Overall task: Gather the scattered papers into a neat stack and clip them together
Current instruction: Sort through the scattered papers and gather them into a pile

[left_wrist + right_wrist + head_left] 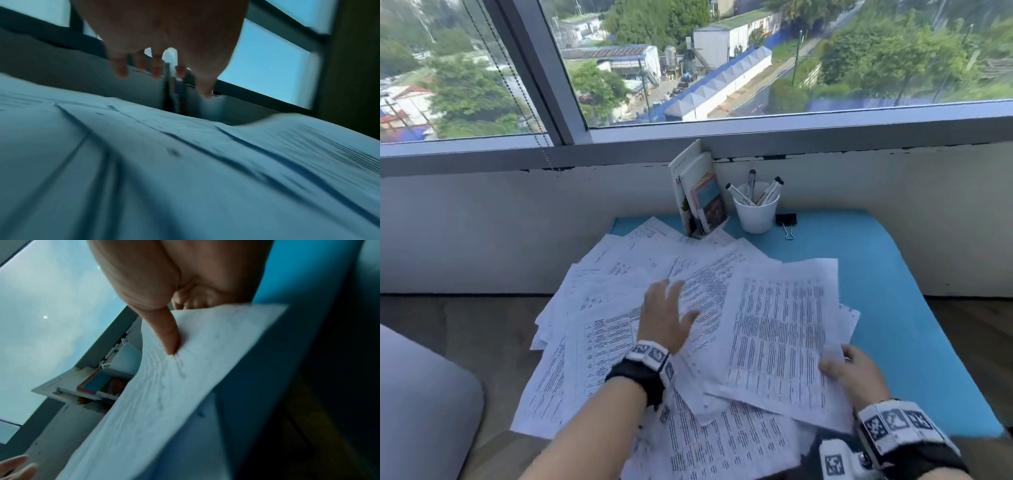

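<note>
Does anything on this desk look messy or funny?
Yes. The papers are fanned out crooked over the blue mat, some hanging off its left edge. The binder clip lies unused by the white cup.

Papers [640, 274] spread overlapping across left and centre of worktop [914, 308], some overhanging its left and near edges. At the far edge, against the wall below the window [756, 68]: upright books [700, 192], cup [756, 212] just right of them with markers [753, 190] in it, binder clip [787, 222] just right of the cup, on bare worktop. Left hand [666, 317] over mid-spread. Right hand [854, 371] at near right, on the near-right corner of the top sheet [780, 339], which lies right of the left hand
</note>
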`<action>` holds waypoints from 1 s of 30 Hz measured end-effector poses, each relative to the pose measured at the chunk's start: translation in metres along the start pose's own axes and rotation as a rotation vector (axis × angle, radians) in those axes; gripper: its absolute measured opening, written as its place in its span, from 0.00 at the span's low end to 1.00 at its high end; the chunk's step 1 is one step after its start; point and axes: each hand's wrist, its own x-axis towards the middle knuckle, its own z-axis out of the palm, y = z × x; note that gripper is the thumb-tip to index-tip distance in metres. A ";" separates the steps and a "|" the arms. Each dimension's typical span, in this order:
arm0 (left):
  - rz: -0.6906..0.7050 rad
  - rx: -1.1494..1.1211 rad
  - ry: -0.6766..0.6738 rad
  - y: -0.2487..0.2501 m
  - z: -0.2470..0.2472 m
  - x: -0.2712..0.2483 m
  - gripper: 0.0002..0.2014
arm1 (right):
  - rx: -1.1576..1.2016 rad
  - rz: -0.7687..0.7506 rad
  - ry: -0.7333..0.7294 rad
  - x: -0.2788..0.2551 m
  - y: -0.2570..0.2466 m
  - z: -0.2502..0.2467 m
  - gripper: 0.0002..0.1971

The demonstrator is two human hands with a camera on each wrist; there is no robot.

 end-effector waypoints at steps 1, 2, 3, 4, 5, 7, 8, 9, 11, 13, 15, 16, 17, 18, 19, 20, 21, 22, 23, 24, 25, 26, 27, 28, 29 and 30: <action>-0.169 0.024 -0.105 -0.005 -0.001 0.015 0.35 | -0.027 0.003 -0.004 0.000 0.006 0.000 0.14; -0.286 0.037 -0.198 -0.010 -0.002 0.027 0.40 | -0.020 0.005 -0.007 -0.001 0.010 -0.001 0.12; -0.344 0.052 -0.267 -0.014 -0.001 0.038 0.43 | 0.009 0.005 0.000 -0.002 0.011 -0.001 0.11; -0.355 0.078 -0.318 -0.017 0.001 0.048 0.45 | 0.020 0.006 0.006 -0.002 0.012 -0.003 0.11; -0.342 0.114 -0.358 -0.019 0.003 0.056 0.46 | 0.019 0.009 0.013 -0.003 0.011 -0.004 0.11; -0.304 0.207 -0.401 -0.018 0.004 0.066 0.43 | 0.005 0.015 0.009 -0.004 0.010 -0.006 0.12; -0.291 0.262 -0.404 -0.017 0.002 0.068 0.42 | 0.001 0.012 0.003 -0.005 0.010 -0.006 0.12; -0.287 0.297 -0.403 -0.016 0.002 0.070 0.41 | -0.007 0.012 0.006 -0.005 0.010 -0.006 0.13; -0.311 0.309 -0.403 -0.014 0.000 0.070 0.37 | -0.014 0.004 0.026 -0.003 0.011 -0.004 0.14; -0.355 0.268 -0.393 -0.015 -0.004 0.066 0.26 | -0.030 -0.010 0.055 -0.003 0.014 -0.001 0.17; -0.379 0.206 -0.316 -0.020 -0.011 0.058 0.13 | -0.074 -0.034 0.078 -0.007 0.014 0.003 0.19; -0.377 0.173 -0.258 -0.023 -0.015 0.052 0.10 | -0.096 -0.047 0.081 -0.008 0.014 0.004 0.21; -0.361 0.143 -0.200 -0.024 -0.020 0.045 0.09 | -0.109 -0.055 0.080 -0.010 0.013 0.005 0.23; -0.339 0.117 -0.141 -0.025 -0.026 0.038 0.09 | -0.113 -0.058 0.077 -0.012 0.012 0.005 0.24; -0.312 0.089 -0.077 -0.025 -0.032 0.031 0.10 | -0.117 -0.057 0.074 -0.014 0.010 0.005 0.25; -0.289 0.060 -0.012 -0.024 -0.038 0.027 0.11 | -0.119 -0.058 0.075 -0.013 0.009 0.004 0.26; -0.272 0.033 0.052 -0.023 -0.046 0.021 0.11 | -0.115 -0.062 0.088 -0.016 0.007 0.003 0.26; -0.271 -0.002 0.116 -0.021 -0.053 0.017 0.12 | -0.101 -0.075 0.122 -0.018 0.006 0.001 0.27; -0.285 -0.061 0.185 -0.019 -0.062 0.014 0.12 | -0.081 -0.095 0.174 -0.021 0.005 -0.001 0.29; -0.306 -0.143 0.250 -0.019 -0.070 0.011 0.11 | -0.054 -0.121 0.237 -0.026 0.002 -0.004 0.30; -0.325 -0.248 0.319 -0.019 -0.078 0.009 0.11 | -0.036 -0.149 0.301 -0.031 0.001 -0.006 0.30; -0.348 -0.365 0.382 -0.021 -0.083 0.006 0.10 | -0.037 -0.178 0.350 -0.036 0.000 -0.008 0.29; -0.380 -0.486 0.424 -0.021 -0.087 0.002 0.10 | -0.063 -0.198 0.371 -0.041 -0.002 -0.009 0.27; -0.425 -0.589 0.440 -0.020 -0.090 -0.004 0.09 | -0.106 -0.230 0.370 -0.044 -0.002 -0.009 0.25; -0.471 -0.656 0.422 -0.018 -0.090 -0.011 0.09 | -0.157 -0.267 0.356 -0.046 -0.002 -0.008 0.24; -0.503 -0.677 0.372 -0.013 -0.088 -0.019 0.08 | -0.214 -0.296 0.336 -0.045 -0.002 -0.006 0.24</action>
